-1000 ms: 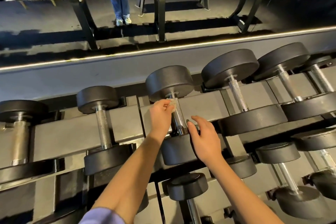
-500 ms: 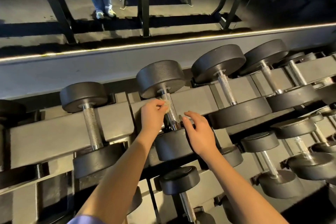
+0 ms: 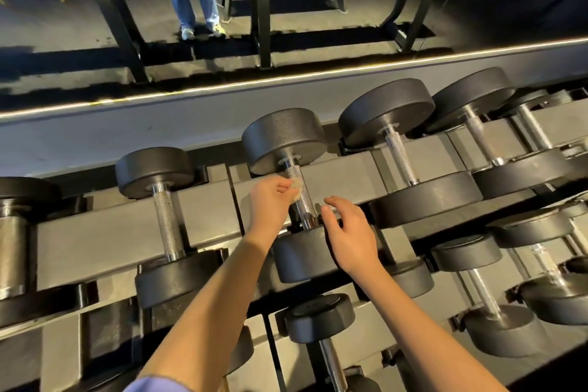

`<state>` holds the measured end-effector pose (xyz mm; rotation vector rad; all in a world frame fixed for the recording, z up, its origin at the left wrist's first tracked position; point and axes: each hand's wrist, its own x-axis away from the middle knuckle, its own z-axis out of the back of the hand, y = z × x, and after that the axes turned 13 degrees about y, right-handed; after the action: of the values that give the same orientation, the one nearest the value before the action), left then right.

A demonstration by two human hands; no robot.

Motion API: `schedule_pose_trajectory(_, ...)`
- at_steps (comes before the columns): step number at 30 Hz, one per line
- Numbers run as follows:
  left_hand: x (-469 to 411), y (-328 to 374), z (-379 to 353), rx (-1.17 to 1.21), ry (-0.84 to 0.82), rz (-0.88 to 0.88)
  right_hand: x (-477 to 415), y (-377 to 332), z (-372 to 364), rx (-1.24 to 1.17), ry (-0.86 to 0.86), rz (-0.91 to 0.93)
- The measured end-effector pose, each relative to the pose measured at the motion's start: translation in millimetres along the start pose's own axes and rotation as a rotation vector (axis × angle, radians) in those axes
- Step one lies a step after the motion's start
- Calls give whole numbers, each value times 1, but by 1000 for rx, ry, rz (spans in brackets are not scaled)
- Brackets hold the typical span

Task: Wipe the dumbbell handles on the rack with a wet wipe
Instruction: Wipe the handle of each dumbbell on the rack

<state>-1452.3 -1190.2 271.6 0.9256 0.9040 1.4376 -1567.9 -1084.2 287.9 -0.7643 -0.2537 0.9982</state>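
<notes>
Wipe (image 3: 296, 188) bunched small in my left grip (image 3: 270, 200), thumb and fingers pinched on it, pressed to the left side of the knurled handle (image 3: 294, 172). That handle belongs to the middle dumbbell (image 3: 284, 140), lying across the top tier of the rack (image 3: 105, 232), one head at the back edge and one at the front. My right grip (image 3: 350, 232) is apart, fingers loosely bent, holding nothing. It hangs over the front head (image 3: 302, 261) with its fingertips close to the chrome collar, though I cannot tell if it touches.

To do this one well, I reckon I need the wipe wrapped further round the bar, not just dabbing one flank. Then run collar to collar with a twist, so the knurling gets cleaned on the underside too. The right grip could steady the front head so the bar does not roll.

Neighbours are waiting: the smaller dumbbell's handle (image 3: 167, 219) to the left, the bigger one's handle (image 3: 399, 156) to the right, and more beyond it. A hex-headed dumbbell (image 3: 319, 317) sits on the tier below, right under my forearms. The two fat heads hem the bar in, so the stroke is short and my knuckles will meet rubber at each end. Beyond the lit strip (image 3: 286, 76), someone in jeans (image 3: 197, 6) stands by another rack (image 3: 262, 16), well apart from me.
</notes>
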Motion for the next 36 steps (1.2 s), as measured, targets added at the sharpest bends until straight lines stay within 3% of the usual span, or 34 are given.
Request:
schedule_pose_trajectory(6,17,-5,5,-218,-265,-17,-1,2,-1,9,5,11)
schedule_pose_trajectory(14,5,6,-4,-16,3,32,0,4,-2,-32,5,10)
schedule_pose_trajectory(20,16,-3,10,-177,-228,11,0,5,-2,-35,7,42)
schedule_pose_trajectory(27,28,25,12,88,-153,44,-5,4,0,-183,-47,110)
schedule_pose_trajectory(31,25,39,13,116,-129,-33,-25,-12,7,-389,-166,-32)
schedule_pose_trajectory(34,22,44,15,-33,-75,-151,-41,-23,5,-448,-122,-85)
schedule_pose_trajectory(36,18,47,18,-171,-1,-321,-50,-26,2,-401,-60,-88)
